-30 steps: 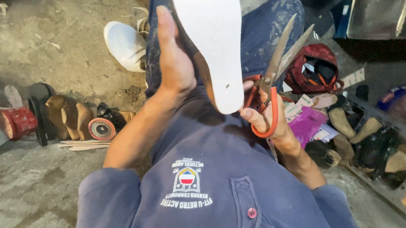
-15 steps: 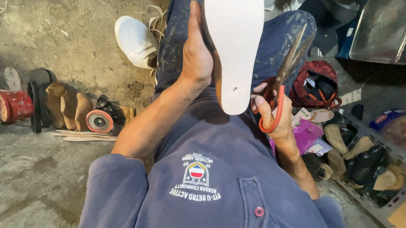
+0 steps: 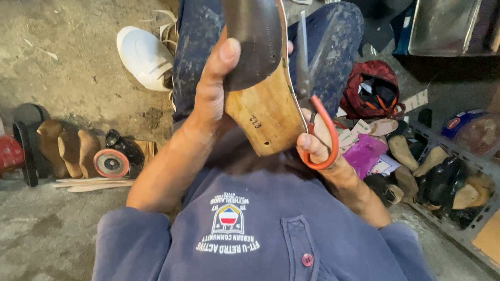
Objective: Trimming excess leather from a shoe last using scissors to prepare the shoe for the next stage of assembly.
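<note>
Left hand point(image 3: 212, 96): closed on the shoe sole point(image 3: 263, 76), thumb across its dark upper face.
Right hand point(image 3: 314, 145): fingers through the orange-handled scissors point(image 3: 312, 113), blades upright, just right of the sole's edge.

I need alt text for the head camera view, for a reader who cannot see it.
A person's left hand holds up a wooden shoe last with dark leather on it, while the right hand works red-handled scissors along its edge. Below are a concrete floor, a white sneaker and a crate of shoe parts.
</note>
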